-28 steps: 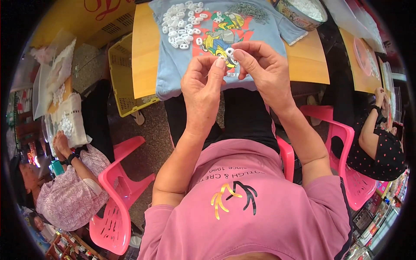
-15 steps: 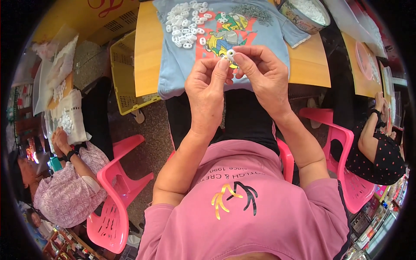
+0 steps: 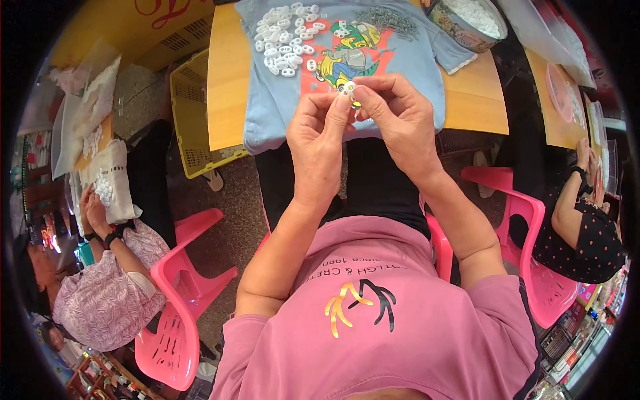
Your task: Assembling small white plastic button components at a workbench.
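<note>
My left hand (image 3: pixel 319 140) and my right hand (image 3: pixel 403 123) meet over the near part of a blue printed T-shirt (image 3: pixel 270 100) spread on the table. Between their thumbs and fingertips they pinch a small white plastic piece (image 3: pixel 349 87) with holes in it. My fingers cover part of it, and any second part there is too small to make out. Beyond my left hand lies a heap of white oval two-holed plastic pieces (image 3: pixel 283 41). A pile of small grey metal parts (image 3: pixel 395 23) rests farther back on the cloth.
A round tin (image 3: pixel 448 30) of small white pieces stands at the table's (image 3: pixel 477 100) back right. A yellow crate (image 3: pixel 193 143) is left of the table. Pink chairs (image 3: pixel 177 333) with seated people flank me, each person working with white pieces at another table.
The white piece has turned between my fingertips and sits slightly lower, its rounded end less exposed. Both hands keep nearly the same place. The person at left has shifted their hands and head a little.
</note>
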Motion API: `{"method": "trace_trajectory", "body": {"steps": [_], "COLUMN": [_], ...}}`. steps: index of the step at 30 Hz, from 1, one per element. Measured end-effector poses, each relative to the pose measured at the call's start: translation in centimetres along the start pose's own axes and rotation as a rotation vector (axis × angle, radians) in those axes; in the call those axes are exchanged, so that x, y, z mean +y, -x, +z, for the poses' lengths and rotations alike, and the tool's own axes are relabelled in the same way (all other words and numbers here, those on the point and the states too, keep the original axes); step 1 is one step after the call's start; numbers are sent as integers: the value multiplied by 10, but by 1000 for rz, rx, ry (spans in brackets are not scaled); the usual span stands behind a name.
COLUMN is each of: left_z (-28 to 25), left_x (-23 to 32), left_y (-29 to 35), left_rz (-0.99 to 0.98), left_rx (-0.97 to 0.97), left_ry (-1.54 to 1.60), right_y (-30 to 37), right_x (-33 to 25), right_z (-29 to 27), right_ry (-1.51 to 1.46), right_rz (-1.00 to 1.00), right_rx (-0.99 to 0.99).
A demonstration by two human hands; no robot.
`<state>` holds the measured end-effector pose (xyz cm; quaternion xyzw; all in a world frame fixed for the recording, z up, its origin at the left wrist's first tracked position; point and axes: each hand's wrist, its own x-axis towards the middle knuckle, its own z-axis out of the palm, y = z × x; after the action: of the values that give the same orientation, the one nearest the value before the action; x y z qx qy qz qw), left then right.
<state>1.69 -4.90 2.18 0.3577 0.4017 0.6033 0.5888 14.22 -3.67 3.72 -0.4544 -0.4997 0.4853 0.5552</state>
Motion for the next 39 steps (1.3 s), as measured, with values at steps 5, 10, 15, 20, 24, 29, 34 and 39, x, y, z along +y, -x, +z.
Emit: {"method": "trace_trajectory", "body": {"steps": [5,10,15,20,24,29,34,39], "left_z": [-9,-14,-14,-13,-14,-18,-22,-39], "left_x": [0,-8,-12,-19,-20,-20,-23,-15], "left_y": [4,0,-3,-4,-5,-5,-9,-17], "left_rz": [21,91,155,171,193,155,120,103], "left_rx": [-59,-114,-303,-305,-300,-296,-311,-299], "left_ry": [-25,20,15,164,244,286,336,131], "right_y": [-3,-2,3,11,14,15,15,2], "right_x": [-2,-8,-12,-4,-5,0,5,3], "right_z": [-9,-7,-3,10,14,17,21,16], "right_ry": [-338,-461,-547,-646,-682,-734,-690,-518], "right_rz": [234,353,379,351,339,348,339,360], "right_rx": [-96,-152,-217,-162,-166,-167,-156,-169]}}
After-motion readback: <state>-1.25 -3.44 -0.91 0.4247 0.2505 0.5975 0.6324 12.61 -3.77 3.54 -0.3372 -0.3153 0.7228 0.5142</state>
